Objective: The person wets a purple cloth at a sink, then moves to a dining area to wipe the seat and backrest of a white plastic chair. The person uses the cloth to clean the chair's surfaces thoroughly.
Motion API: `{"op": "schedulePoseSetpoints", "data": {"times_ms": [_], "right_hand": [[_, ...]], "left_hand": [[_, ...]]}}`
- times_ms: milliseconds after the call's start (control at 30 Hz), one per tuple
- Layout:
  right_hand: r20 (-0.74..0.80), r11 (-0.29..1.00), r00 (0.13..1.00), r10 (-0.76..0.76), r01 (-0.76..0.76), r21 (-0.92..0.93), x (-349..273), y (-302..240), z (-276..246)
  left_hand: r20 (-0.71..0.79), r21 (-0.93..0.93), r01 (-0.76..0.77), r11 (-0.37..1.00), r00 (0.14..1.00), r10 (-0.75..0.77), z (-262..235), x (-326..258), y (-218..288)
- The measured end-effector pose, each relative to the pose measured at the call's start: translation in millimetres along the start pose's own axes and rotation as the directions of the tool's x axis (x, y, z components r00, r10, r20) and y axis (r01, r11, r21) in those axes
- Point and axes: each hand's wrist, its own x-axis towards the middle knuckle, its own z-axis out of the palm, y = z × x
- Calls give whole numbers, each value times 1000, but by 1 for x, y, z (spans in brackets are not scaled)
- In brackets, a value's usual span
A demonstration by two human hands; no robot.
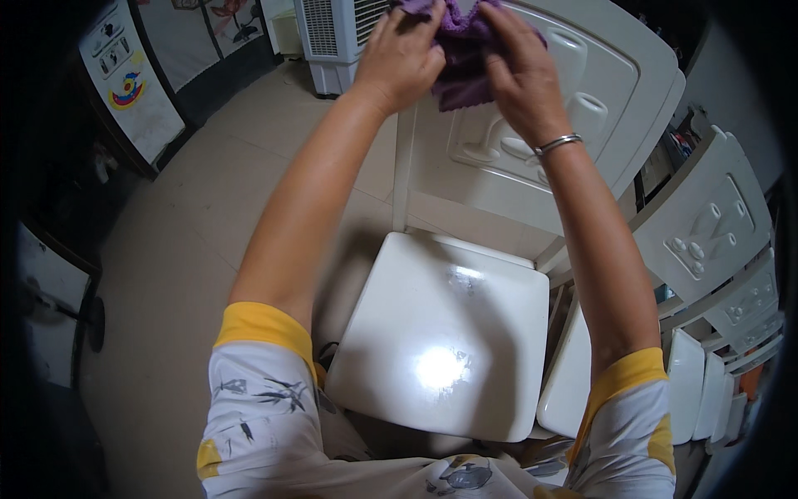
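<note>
Both hands hold a purple cloth [460, 58] up at the top of the head view, above the backrest of a white plastic chair [532, 116]. My left hand [401, 55] grips the cloth's left side. My right hand [522, 71], with a silver bangle on the wrist, grips its right side. The cloth is bunched between the two hands and hangs a little below them. The chair's glossy white seat [449, 333] lies below, between my forearms, with nothing on it.
More white plastic chairs [706, 224] stand in a row at the right. A white air cooler [332, 41] is at the top, on the beige tiled floor [191, 233]. Dark furniture and a panel with pictures [129, 79] line the left side.
</note>
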Motion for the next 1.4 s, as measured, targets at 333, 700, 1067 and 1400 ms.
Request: {"op": "schedulePoseSetpoints", "data": {"times_ms": [333,700,1067,1400], "right_hand": [[585,961,803,112,63,-270,-209,-29,46],[693,926,692,203,94,-365,-253,6,-66],[650,817,582,489,-42,-576,-279,15,-93],[541,960,832,126,35,-278,-200,1,-22]], "left_hand": [[483,1,314,949,831,-275,35,-253,78],[574,-21,386,922,760,-305,87,-243,195],[539,-12,120,993,837,-94,104,-225,211],[365,56,283,957,887,-284,45,-191,108]]}}
